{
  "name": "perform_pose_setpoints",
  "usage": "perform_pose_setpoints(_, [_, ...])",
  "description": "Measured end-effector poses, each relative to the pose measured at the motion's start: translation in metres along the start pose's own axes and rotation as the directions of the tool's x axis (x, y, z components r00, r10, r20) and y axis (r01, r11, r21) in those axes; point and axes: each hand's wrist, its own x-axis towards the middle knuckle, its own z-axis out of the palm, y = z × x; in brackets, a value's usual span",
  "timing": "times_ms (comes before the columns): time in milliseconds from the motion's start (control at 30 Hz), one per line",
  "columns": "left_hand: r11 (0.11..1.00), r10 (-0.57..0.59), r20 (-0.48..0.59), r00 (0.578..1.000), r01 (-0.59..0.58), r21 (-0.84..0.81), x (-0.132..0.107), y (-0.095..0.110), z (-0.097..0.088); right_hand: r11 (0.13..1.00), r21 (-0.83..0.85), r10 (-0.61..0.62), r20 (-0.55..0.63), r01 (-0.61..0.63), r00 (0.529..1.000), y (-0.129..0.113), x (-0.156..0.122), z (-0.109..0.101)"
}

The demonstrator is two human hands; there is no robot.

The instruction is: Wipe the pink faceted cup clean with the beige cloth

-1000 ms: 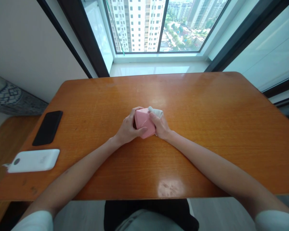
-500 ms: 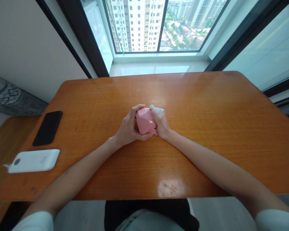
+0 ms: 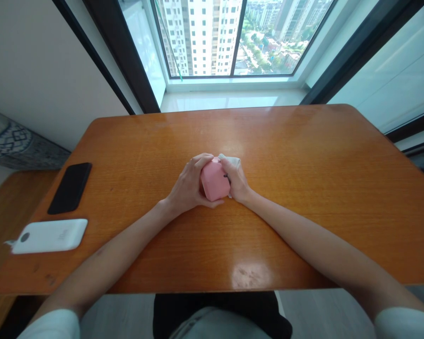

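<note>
Above the middle of the table, my left hand (image 3: 189, 183) is wrapped round the left side of a small pink faceted object (image 3: 215, 180), whose kind I cannot make out. Its fingers lie over the far edge and the thumb runs under the near one. From the right, my right hand (image 3: 237, 179) grips a crumpled white cloth (image 3: 233, 161) and presses against the pink object's right side. A small dark mark shows on the pink surface by the right thumb. Most of the cloth is hidden in the palm.
The brown wooden table (image 3: 286, 226) has a black phone (image 3: 69, 188) lying flat at its left. Nearer to me is a white device (image 3: 51, 236) with a round dark spot. A window (image 3: 233, 37) stands beyond the far edge, and a patterned grey fabric thing (image 3: 24, 146) is at the left.
The pink object has turned in my left hand, so a different face shows and the dark mark is now visible. My left fingers have shifted slightly over its top.
</note>
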Motion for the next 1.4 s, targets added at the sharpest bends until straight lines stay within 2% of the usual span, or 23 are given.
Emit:
perform_pose_setpoints(67, [0.993, -0.102, 0.009, 0.995, 0.103, -0.052, 0.001, 0.005, -0.002, 0.999, -0.003, -0.045, 0.012, 0.045, 0.999, 0.0, -0.001, -0.001])
perform_pose_setpoints(167, [0.919, -0.315, 0.072, 0.946, 0.323, -0.225, 0.0, 0.009, -0.002, 0.995, -0.039, -0.09, 0.08, 0.094, 0.993, 0.0, -0.004, -0.002])
perform_pose_setpoints(233, [0.871, -0.366, 0.117, 0.923, 0.384, -0.305, -0.002, 0.008, 0.0, 0.993, -0.065, -0.087, 0.12, 0.095, 0.989, -0.001, -0.005, -0.003])
perform_pose_setpoints(300, [0.879, -0.343, 0.105, 0.934, 0.358, -0.314, -0.004, 0.004, 0.003, 0.995, -0.063, -0.066, 0.109, 0.073, 0.992, 0.0, -0.004, -0.004])
perform_pose_setpoints(367, [0.931, -0.255, 0.045, 0.966, 0.258, -0.257, -0.006, 0.0, 0.006, 0.999, -0.033, -0.036, 0.064, 0.038, 0.997, 0.001, -0.003, -0.004])
perform_pose_setpoints(467, [0.996, -0.056, -0.005, 0.998, 0.055, -0.066, -0.006, -0.003, 0.006, 0.999, 0.044, 0.003, 0.001, -0.003, 1.0, 0.004, 0.001, -0.002])
perform_pose_setpoints(567, [0.997, 0.024, 0.024, 0.999, -0.026, 0.069, -0.002, 0.0, 0.002, 0.995, 0.1, 0.027, -0.027, -0.025, 0.999, 0.005, 0.003, -0.001])
perform_pose_setpoints(633, [0.998, -0.006, 0.029, 1.0, 0.004, 0.065, 0.001, 0.006, -0.002, 0.995, 0.103, 0.011, -0.029, -0.008, 1.0, 0.006, 0.003, -0.001])
perform_pose_setpoints(700, [0.995, -0.099, 0.022, 0.995, 0.099, 0.01, 0.004, 0.011, -0.005, 0.996, 0.079, -0.027, -0.029, 0.029, 0.999, 0.008, 0.003, -0.002])
perform_pose_setpoints(800, [0.939, -0.306, 0.06, 0.95, 0.311, -0.147, 0.004, 0.015, -0.005, 0.998, 0.011, -0.068, 0.018, 0.068, 0.998, 0.008, 0.001, -0.004])
perform_pose_setpoints(867, [0.885, -0.378, 0.116, 0.919, 0.395, -0.246, 0.002, 0.013, -0.002, 0.997, -0.024, -0.07, 0.055, 0.071, 0.996, 0.008, 0.0, -0.004])
perform_pose_setpoints(900, [0.875, -0.382, 0.123, 0.916, 0.401, -0.271, 0.0, 0.011, 0.0, 0.997, -0.03, -0.066, 0.063, 0.068, 0.996, 0.007, 0.0, -0.004])
perform_pose_setpoints(967, [0.913, -0.32, 0.073, 0.945, 0.328, -0.244, -0.003, 0.005, 0.003, 0.999, -0.021, -0.046, 0.043, 0.047, 0.998, 0.005, 0.0, -0.003])
perform_pose_setpoints(1067, [0.995, -0.101, 0.007, 0.995, 0.101, -0.027, -0.006, -0.003, 0.003, 0.999, 0.032, 0.001, -0.014, 0.0, 1.0, 0.004, 0.002, -0.002])
perform_pose_setpoints(1167, [0.985, 0.026, 0.059, 0.998, -0.036, 0.17, -0.004, -0.003, -0.001, 0.996, 0.085, 0.043, -0.025, -0.041, 0.999, 0.003, 0.004, -0.001])
perform_pose_setpoints(1267, [0.983, 0.012, 0.04, 0.999, -0.019, 0.181, 0.0, 0.004, -0.005, 0.997, 0.065, 0.05, -0.035, -0.047, 0.998, 0.003, 0.004, -0.001])
perform_pose_setpoints(1333, [0.993, -0.07, 0.015, 0.997, 0.068, 0.1, 0.002, 0.008, -0.006, 0.999, 0.027, 0.023, -0.047, -0.022, 0.999, 0.003, 0.004, -0.001])
perform_pose_setpoints(1400, [0.979, -0.199, 0.027, 0.98, 0.2, -0.037, 0.002, 0.01, -0.004, 1.0, -0.014, -0.017, -0.011, 0.017, 1.0, 0.002, 0.002, -0.001])
